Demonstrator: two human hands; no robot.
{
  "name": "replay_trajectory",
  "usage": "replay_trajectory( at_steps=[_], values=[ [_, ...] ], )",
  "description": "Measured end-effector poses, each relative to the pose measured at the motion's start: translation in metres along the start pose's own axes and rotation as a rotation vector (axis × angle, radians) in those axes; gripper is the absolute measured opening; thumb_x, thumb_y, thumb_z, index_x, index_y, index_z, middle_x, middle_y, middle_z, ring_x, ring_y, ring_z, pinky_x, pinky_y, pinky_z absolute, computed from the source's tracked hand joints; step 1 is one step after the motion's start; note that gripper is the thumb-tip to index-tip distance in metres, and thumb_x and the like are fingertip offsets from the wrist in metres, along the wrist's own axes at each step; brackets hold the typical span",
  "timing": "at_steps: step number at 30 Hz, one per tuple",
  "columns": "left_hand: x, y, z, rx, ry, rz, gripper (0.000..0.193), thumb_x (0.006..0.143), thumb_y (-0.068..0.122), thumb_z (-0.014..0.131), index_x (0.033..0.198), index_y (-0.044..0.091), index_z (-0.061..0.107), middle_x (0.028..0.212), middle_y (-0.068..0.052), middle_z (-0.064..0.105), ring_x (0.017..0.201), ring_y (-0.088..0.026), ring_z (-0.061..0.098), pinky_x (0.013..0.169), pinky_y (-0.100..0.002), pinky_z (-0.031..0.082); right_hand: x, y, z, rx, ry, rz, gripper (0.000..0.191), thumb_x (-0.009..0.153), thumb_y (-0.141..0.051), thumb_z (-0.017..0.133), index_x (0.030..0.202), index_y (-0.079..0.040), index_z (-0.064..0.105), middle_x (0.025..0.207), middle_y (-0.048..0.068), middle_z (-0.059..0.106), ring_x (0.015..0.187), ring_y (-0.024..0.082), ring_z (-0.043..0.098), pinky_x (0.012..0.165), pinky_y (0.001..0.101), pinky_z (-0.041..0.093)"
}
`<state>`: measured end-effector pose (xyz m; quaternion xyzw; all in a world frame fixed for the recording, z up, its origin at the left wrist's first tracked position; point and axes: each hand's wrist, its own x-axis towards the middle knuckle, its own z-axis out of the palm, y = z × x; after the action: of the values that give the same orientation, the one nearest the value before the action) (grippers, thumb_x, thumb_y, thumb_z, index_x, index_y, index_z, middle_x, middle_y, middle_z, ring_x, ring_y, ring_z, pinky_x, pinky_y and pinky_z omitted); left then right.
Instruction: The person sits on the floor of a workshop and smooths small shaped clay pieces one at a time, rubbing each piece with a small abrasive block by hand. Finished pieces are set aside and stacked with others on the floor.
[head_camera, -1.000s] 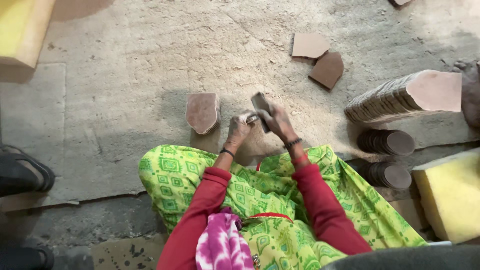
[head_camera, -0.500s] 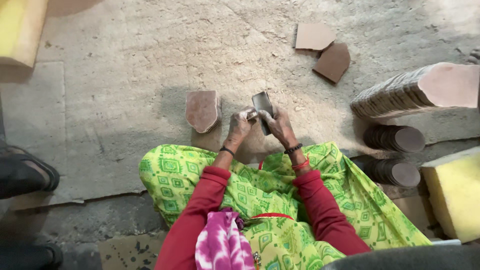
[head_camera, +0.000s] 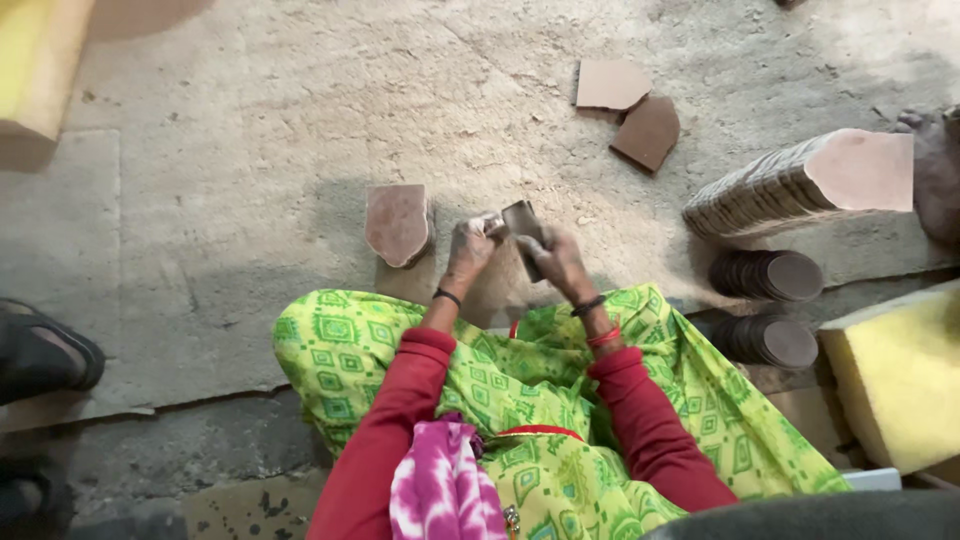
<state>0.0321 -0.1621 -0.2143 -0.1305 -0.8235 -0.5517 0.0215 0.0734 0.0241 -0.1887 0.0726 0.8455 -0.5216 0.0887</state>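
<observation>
We see both hands raised over the concrete floor (head_camera: 250, 150), just past the green-patterned lap. The right hand (head_camera: 560, 262) is closed around a dark flat piece (head_camera: 524, 226), tilted on edge; the left hand (head_camera: 468, 250) pinches a small pale scrap (head_camera: 490, 224) against it. Just to the left a reddish-brown shield-shaped cutout (head_camera: 398, 222) stands on the floor — a leaning stack of the same pieces (head_camera: 790, 185) lies to the right.

Both hands (head_camera: 515, 250) gripping dark flat piece (head_camera: 524, 232)
</observation>
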Motion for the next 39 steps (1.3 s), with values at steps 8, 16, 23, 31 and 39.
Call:
replay_trajectory(
  at_steps=[8,16,23,31,39],
  values=[
    [-0.007,0.004,0.011,-0.113,0.016,-0.115,0.026,0.089,0.023,0.08,0.108,0.006,0.078,0.091,-0.008,0.08,0.075,-0.022,0.075,0.066,-0.034,0.056,0.019,0.012,-0.018,0.298,0.111,0.023,0.025,0.101,-0.014,0.06,0.121,0.001,0.056,0.082,0.004,0.068,0.061,0.011,0.067,0.05,0.0288,0.055],
    [-0.01,-0.002,0.013,-0.069,0.076,0.046,0.028,0.086,0.019,0.076,0.112,0.009,0.077,0.103,-0.013,0.078,0.086,-0.03,0.077,0.07,-0.037,0.058,0.0,-0.003,0.033,-0.721,0.238,-0.269,0.063,0.104,-0.009,0.046,0.163,-0.027,0.036,0.078,0.008,0.061,0.056,0.02,0.052,0.047,0.0367,0.045],
    [-0.021,-0.017,0.011,0.228,-0.02,-0.283,0.016,0.087,0.01,0.067,0.1,0.006,0.076,0.088,-0.021,0.074,0.08,-0.039,0.073,0.068,-0.043,0.057,-0.022,-0.018,0.061,-0.637,0.299,-0.332,0.071,0.096,-0.006,0.052,0.163,-0.023,0.034,0.094,0.015,0.06,0.065,0.021,0.054,0.05,0.0348,0.049],
    [-0.043,-0.019,0.022,0.144,0.18,-0.079,0.029,0.088,0.004,0.057,0.109,0.009,0.077,0.097,-0.021,0.073,0.089,-0.042,0.071,0.073,-0.045,0.058,0.031,0.01,0.039,-0.766,0.222,-0.3,0.07,0.094,-0.002,0.052,0.159,-0.025,0.041,0.083,0.012,0.06,0.059,0.021,0.053,0.047,0.0345,0.046],
    [-0.041,-0.019,0.021,0.192,0.171,-0.094,0.029,0.086,0.003,0.053,0.106,0.007,0.074,0.093,-0.022,0.072,0.083,-0.042,0.07,0.07,-0.048,0.057,-0.005,-0.012,0.056,-0.636,0.19,-0.273,0.058,0.102,-0.005,0.052,0.157,-0.021,0.046,0.093,0.018,0.064,0.061,0.027,0.058,0.049,0.0392,0.048]
  ],
)
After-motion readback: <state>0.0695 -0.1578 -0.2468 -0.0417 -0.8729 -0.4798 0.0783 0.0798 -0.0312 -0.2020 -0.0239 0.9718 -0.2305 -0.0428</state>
